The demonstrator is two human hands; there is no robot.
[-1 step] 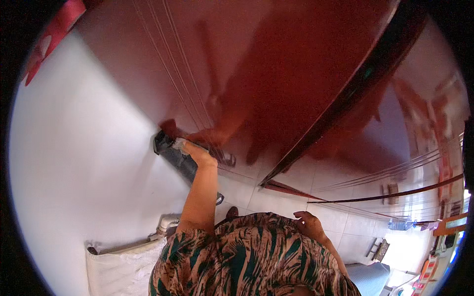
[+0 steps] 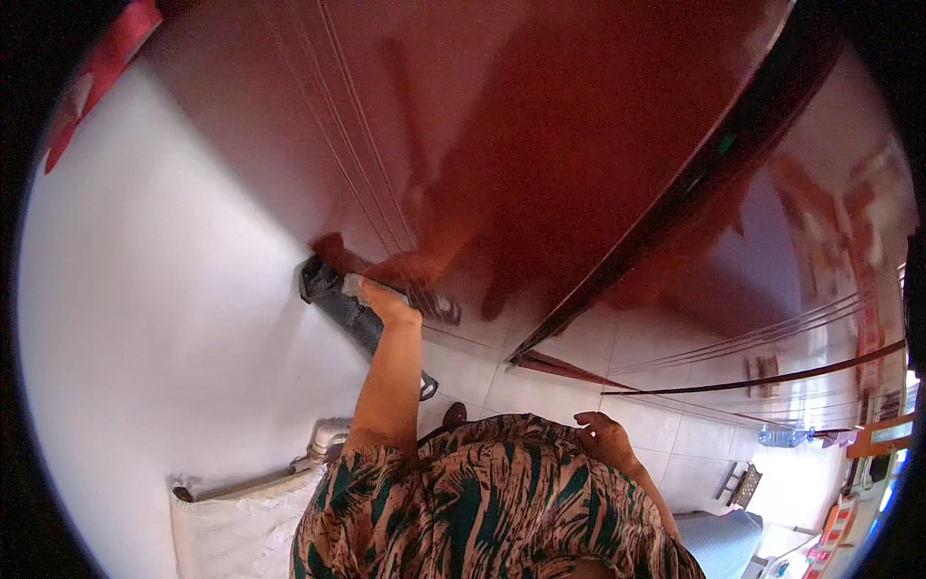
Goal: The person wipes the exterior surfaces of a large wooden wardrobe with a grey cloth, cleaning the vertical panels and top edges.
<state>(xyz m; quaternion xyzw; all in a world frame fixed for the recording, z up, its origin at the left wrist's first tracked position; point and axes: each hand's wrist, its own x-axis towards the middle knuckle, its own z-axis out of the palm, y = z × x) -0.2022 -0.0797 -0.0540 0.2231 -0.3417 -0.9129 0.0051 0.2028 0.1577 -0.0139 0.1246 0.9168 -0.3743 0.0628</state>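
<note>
Fingers of the left hand (image 2: 386, 304), its arm stretched toward the far left, were closed on what seemed a small, crumpled, pale grey cloth (image 2: 353, 287). That cloth showed against the far end of a long black object (image 2: 349, 318), between the white wall (image 2: 174, 299) and the glossy dark-red panel (image 2: 550, 145). The right hand (image 2: 605, 440) hung at right, fingers loosely bent, slightly apart.
</note>
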